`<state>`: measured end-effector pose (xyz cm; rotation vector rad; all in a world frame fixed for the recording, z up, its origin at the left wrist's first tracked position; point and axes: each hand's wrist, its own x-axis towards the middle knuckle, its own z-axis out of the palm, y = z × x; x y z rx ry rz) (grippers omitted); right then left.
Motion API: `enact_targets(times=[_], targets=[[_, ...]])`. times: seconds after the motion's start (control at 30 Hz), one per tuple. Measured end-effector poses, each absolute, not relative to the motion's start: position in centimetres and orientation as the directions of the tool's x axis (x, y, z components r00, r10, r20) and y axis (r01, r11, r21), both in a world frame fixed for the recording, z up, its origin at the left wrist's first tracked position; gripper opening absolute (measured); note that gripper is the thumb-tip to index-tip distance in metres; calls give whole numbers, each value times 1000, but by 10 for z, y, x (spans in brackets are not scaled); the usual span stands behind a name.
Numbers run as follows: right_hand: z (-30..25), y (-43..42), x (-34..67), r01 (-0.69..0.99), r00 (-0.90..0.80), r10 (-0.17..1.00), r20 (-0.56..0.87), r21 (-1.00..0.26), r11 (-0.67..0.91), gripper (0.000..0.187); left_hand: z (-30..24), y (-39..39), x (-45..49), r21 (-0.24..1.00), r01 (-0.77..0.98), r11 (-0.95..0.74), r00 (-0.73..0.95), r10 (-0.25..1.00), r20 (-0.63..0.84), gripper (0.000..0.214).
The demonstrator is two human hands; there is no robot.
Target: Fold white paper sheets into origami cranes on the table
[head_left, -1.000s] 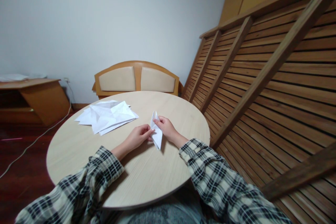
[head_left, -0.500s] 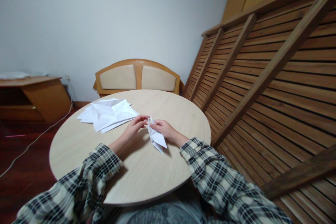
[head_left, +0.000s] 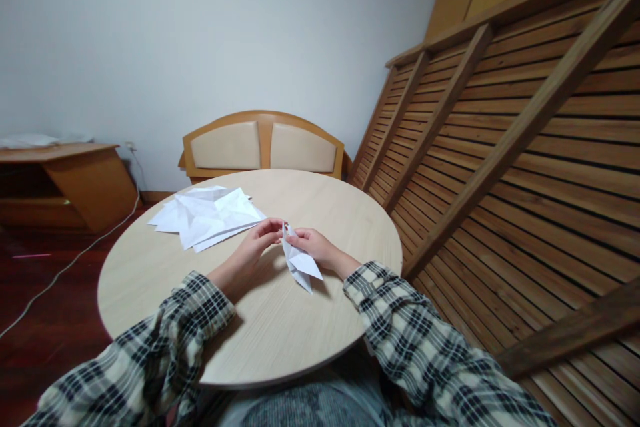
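A piece of folded white paper (head_left: 299, 263), with pointed flaps spreading toward me, is held just above the round table (head_left: 260, 340). My right hand (head_left: 311, 243) pinches its upper part, thumb on top. At the paper's far tip, the fingers of my left hand (head_left: 264, 236) are closed on the narrow end; the exact grip is partly hidden. Left of my hands lies a loose pile of creased white paper sheets (head_left: 210, 217).
A headboard with cream panels (head_left: 225, 147) stands behind the table. Wooden slats (head_left: 480, 147) lean along the right side. On the left are a low wooden cabinet (head_left: 90, 183) and a white cable (head_left: 75, 259) on the dark floor.
The folded paper's near flaps have spread slightly farther apart, the right one swinging a little to the right. Both hands stay nearly in place, and the view has shifted slightly.
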<state>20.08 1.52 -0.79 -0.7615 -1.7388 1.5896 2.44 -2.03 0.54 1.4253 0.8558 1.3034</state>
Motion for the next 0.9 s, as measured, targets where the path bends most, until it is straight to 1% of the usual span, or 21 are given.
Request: enact_targets(times=[0.13,0.37,0.5,0.63,0.73,0.9], targets=[[-3,12,201,-33,-627,776,64,-998,56,39,8,-21,24,959,-120,-258,189,942,277,25],[-6,13,200,-50,-628,777,41,-999,12,36,7,-21,25,949,-120,-291,187,932,310,19],[-8,15,198,-31,-598,801,19,-1000,1,32,4,-18,25,941,-67,-331,170,926,338,20],[-9,15,198,-32,-590,806,42,-999,29,33,2,-13,23,920,-28,-391,194,901,389,24],[-9,14,199,-46,-597,798,77,-997,62,35,2,-13,22,898,33,-439,214,881,422,24],[-9,14,201,-52,-604,788,121,-992,113,42,6,-17,23,860,166,-482,200,871,449,20]])
